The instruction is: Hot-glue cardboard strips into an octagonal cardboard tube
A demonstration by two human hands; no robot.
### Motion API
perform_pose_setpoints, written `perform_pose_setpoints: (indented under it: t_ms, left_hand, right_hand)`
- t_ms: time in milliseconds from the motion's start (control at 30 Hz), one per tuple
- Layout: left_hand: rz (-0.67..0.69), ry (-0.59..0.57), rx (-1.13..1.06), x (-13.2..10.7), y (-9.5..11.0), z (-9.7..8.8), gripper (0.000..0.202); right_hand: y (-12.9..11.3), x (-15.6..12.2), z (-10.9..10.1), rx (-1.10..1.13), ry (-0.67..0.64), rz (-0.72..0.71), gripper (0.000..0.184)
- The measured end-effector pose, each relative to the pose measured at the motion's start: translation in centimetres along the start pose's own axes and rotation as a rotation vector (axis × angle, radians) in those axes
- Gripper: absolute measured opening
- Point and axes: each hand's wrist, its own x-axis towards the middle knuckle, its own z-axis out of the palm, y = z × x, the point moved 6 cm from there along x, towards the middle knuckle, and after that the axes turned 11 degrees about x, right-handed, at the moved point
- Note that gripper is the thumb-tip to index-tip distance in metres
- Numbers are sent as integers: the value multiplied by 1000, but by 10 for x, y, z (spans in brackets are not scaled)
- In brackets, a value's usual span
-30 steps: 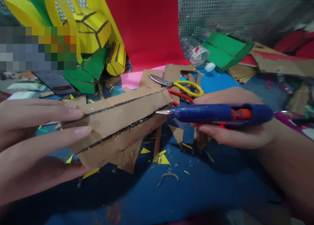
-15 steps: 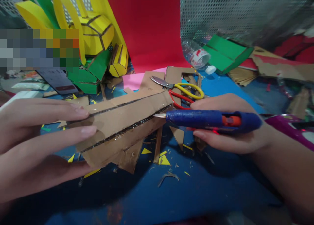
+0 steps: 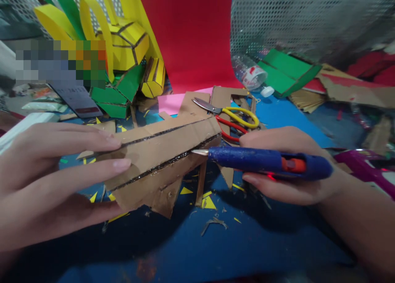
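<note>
The left hand [image 3: 46, 171] lay along the near end of a long cardboard piece [image 3: 163, 151]. Its fingers [image 3: 92, 139] were stretched out flat on the top face and the thumb sat underneath, so the cardboard was pinched lightly between them. The cardboard piece was made of folded strips with dark seams running along its length. It was held tilted above the blue desk [image 3: 216, 242], in the middle of the view.

The right hand [image 3: 286, 167] was wrapped around a blue glue gun [image 3: 265, 161], the fingers closed on its body from below and the thumb over the top. The gun lay nearly level. Its metal tip pointed left and met the lower seam near the far end of the cardboard piece.

Just behind the gun lay scissors [image 3: 231, 116] with yellow and red handles, resting on flat cardboard offcuts. A pink sheet [image 3: 171, 101] lay beside them, and a large red sheet [image 3: 191, 36] stood up behind. To the left were yellow and green paper models [image 3: 126, 44]. To the right lay a clear plastic bottle [image 3: 249, 73] on its side, near a green folded card [image 3: 286, 71]. Small yellow scraps [image 3: 208, 202] were scattered on the desk under the cardboard piece.
</note>
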Motion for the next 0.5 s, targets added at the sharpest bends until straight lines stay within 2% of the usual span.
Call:
perform_pose_setpoints:
  t_ms: [267, 433, 500]
  left_hand:
    - [7, 1, 5, 1, 1, 0, 44]
    - [-10, 2, -8, -5, -1, 0, 79]
    - [-12, 3, -11, -5, -2, 0, 84]
  right_hand:
    - [-2, -3, -9, -35, 2, 12, 14]
    - [0, -8, -16, -76, 22, -14, 15]
    - [0, -9, -16, -108, 8, -25, 17]
